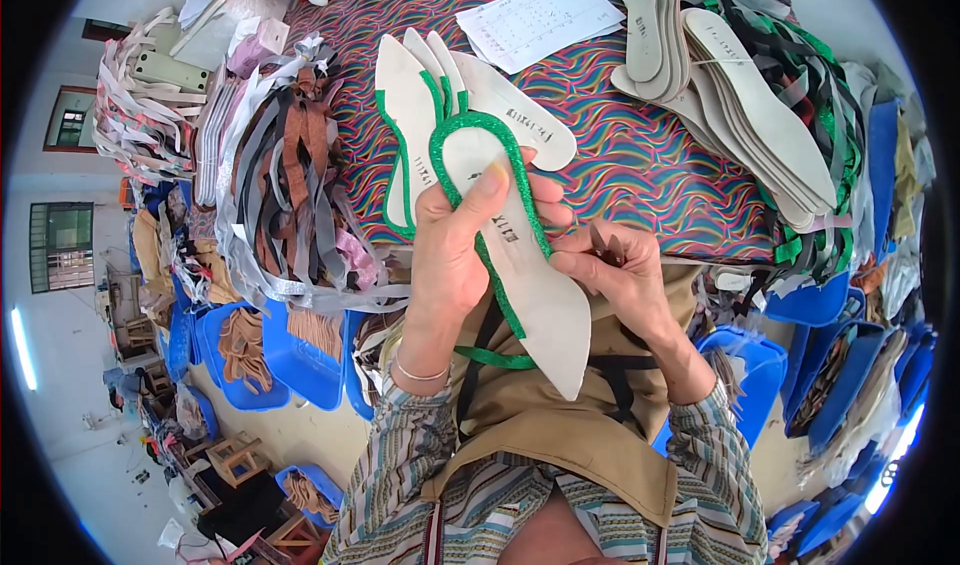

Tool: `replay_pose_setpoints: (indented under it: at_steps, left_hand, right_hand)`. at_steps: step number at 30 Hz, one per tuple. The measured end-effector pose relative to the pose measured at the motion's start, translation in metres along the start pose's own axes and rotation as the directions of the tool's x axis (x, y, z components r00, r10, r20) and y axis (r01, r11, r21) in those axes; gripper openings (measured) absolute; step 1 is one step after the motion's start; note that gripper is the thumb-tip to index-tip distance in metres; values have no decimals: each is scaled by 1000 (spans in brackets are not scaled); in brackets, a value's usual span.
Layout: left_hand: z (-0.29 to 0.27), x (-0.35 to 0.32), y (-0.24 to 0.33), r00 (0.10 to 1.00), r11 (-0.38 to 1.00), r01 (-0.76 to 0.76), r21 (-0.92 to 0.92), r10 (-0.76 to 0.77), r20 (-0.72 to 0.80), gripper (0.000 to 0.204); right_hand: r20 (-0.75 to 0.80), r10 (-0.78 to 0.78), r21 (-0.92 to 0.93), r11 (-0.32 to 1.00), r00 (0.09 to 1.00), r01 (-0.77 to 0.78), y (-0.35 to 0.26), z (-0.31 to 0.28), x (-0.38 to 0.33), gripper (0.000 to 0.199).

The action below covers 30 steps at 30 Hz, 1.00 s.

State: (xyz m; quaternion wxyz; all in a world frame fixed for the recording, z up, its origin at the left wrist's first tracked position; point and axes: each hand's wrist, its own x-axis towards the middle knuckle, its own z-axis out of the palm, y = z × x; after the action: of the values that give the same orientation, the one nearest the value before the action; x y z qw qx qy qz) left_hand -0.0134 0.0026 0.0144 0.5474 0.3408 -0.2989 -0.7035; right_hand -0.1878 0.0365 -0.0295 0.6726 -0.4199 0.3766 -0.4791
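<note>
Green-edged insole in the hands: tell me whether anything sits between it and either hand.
Nothing visible does. The left hand grips the green-edged insole directly, thumb across its face. The right hand touches its right edge, with a small dark tool pinched in the fingers beside it.

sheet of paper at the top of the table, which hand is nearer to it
Right, narrowly. The right hand sits below the sheet of paper, almost under it, holding a small dark tool. The left hand is below and further left, gripping the green-edged insole.
</note>
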Motion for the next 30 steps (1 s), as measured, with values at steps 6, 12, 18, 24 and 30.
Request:
replay_pose_setpoints:
  at_steps: [6, 12, 18, 24, 30]
  left_hand:
    - [-10, 2, -9, 992, 996, 37, -78, -27, 125, 32]
    - [-12, 10, -12, 971, 980, 107, -169, -67, 229, 30]
    - [-2, -7, -31, 985, 989, 31, 146, -55, 162, 32]
    - [-21, -3, -37, 981, 992, -94, 80, 79, 175, 26]
    - [-19, 1, -18, 974, 986, -132, -97, 147, 172, 15]
  right_hand:
    - [72, 122, -82, 990, 990, -116, -11, -5, 1, 5]
    - [55, -53, -241, 968, 997, 65, 1, -7, 5, 4]
    - [-28, -188, -96, 978, 982, 185, -2, -5, 21, 3]
    - [-34, -75, -99, 993, 997, 71, -21, -5, 17, 10]
    - [-106, -9, 55, 998, 994, 15, -6, -17, -3, 13]
